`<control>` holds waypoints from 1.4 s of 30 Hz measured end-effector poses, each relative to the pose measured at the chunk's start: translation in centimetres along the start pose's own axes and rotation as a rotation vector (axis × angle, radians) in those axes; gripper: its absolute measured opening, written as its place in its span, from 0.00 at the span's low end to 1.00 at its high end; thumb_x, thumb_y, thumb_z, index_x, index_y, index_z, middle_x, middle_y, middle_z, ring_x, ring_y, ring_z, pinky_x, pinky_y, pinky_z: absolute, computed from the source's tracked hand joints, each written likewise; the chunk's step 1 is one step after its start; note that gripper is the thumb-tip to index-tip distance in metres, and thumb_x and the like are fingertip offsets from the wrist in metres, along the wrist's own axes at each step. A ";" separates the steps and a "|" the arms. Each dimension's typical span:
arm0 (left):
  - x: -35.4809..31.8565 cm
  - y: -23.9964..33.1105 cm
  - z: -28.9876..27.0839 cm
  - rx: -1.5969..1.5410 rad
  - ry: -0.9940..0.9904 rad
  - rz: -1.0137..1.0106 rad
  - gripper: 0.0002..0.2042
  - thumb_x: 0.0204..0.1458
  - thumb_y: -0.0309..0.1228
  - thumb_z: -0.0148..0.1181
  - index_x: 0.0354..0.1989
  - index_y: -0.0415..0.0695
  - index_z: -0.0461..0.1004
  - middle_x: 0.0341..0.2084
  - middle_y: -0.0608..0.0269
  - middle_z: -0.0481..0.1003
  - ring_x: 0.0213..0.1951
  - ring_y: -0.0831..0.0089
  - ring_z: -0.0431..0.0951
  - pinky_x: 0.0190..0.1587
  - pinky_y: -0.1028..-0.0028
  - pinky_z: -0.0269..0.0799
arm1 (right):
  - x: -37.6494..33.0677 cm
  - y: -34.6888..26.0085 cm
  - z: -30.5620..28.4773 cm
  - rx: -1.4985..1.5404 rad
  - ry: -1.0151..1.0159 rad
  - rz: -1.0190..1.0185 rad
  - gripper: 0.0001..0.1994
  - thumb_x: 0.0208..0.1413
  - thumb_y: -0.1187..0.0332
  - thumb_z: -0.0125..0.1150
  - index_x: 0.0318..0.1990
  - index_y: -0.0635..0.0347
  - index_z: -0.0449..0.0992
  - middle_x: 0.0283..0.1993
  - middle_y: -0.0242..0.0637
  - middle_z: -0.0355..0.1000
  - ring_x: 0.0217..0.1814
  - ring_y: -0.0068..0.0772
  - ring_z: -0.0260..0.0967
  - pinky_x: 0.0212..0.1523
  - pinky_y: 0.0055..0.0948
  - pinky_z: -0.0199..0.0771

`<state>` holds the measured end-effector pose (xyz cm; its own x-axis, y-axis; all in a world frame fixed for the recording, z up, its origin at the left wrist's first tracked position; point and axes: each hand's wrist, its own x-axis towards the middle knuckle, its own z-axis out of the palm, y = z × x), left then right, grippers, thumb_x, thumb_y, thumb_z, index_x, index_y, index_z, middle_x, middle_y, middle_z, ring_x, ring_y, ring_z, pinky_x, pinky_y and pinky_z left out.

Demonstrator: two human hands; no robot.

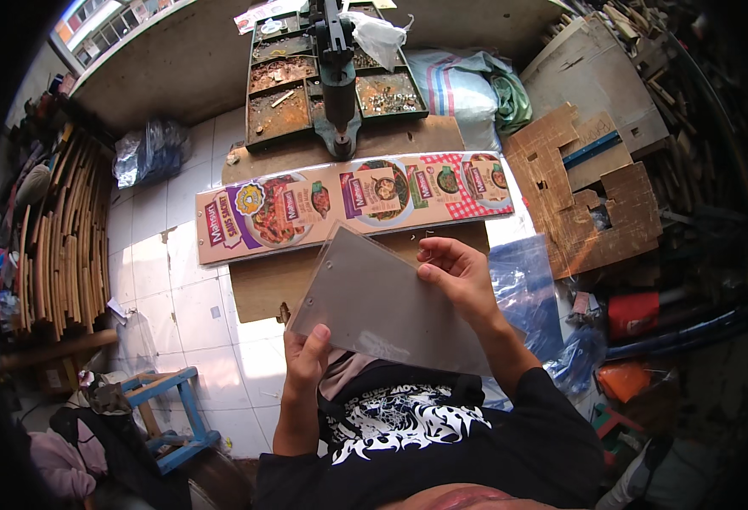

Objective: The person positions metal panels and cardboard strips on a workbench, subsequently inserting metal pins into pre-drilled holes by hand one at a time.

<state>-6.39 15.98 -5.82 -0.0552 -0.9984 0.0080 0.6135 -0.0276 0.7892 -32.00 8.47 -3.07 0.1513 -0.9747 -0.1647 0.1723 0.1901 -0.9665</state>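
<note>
I hold a grey translucent plastic sheet (382,302) in front of my chest, tilted, with a small hole near its left edge. My left hand (306,359) grips its lower left corner from beneath. My right hand (457,274) pinches its upper right edge with thumb and fingers. Beyond the sheet, a long printed cardboard strip (353,202) with food pictures lies across a wooden board (263,285) on the tiled floor.
A metal press tool (337,76) stands over a compartment tray of small metal parts (293,85). Cut brown cardboard (586,191) lies to the right, blue plastic bags (531,293) beside my right arm, bent wooden strips (64,238) at the left, a blue stool (170,416) lower left.
</note>
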 end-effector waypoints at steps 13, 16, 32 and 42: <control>-0.2 -0.1 1.8 0.252 0.197 0.149 0.19 0.62 0.33 0.55 0.55 0.30 0.70 0.44 0.56 0.77 0.45 0.72 0.75 0.50 0.74 0.69 | 0.2 1.8 0.8 -0.022 0.085 -0.066 0.21 0.54 0.78 0.67 0.55 0.69 0.72 0.45 0.36 0.74 0.43 0.19 0.73 0.47 0.18 0.75; 0.1 0.0 2.1 0.305 0.246 0.167 0.18 0.62 0.33 0.55 0.52 0.30 0.71 0.41 0.57 0.78 0.42 0.73 0.76 0.47 0.75 0.70 | 0.3 2.2 0.7 -0.024 0.093 -0.083 0.21 0.54 0.79 0.67 0.55 0.69 0.72 0.45 0.36 0.73 0.42 0.18 0.73 0.46 0.18 0.75; 0.9 -2.0 1.7 0.405 0.403 0.264 0.19 0.64 0.37 0.52 0.52 0.31 0.69 0.40 0.58 0.74 0.42 0.75 0.73 0.47 0.76 0.67 | 0.7 2.1 1.1 -0.060 0.145 -0.071 0.22 0.52 0.80 0.68 0.56 0.70 0.71 0.47 0.37 0.73 0.45 0.20 0.72 0.48 0.19 0.75; 3.3 -1.6 1.6 0.324 0.311 0.203 0.14 0.66 0.32 0.51 0.52 0.33 0.67 0.39 0.63 0.74 0.39 0.82 0.70 0.45 0.82 0.66 | 1.9 0.5 1.3 -0.310 0.324 -0.327 0.15 0.60 0.79 0.60 0.54 0.71 0.73 0.46 0.39 0.75 0.49 0.25 0.73 0.51 0.21 0.73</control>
<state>-8.83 12.80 -6.04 0.3084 -0.9506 0.0368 0.3080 0.1364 0.9416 -30.37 6.88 -3.64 -0.1775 -0.9728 0.1486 -0.1423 -0.1241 -0.9820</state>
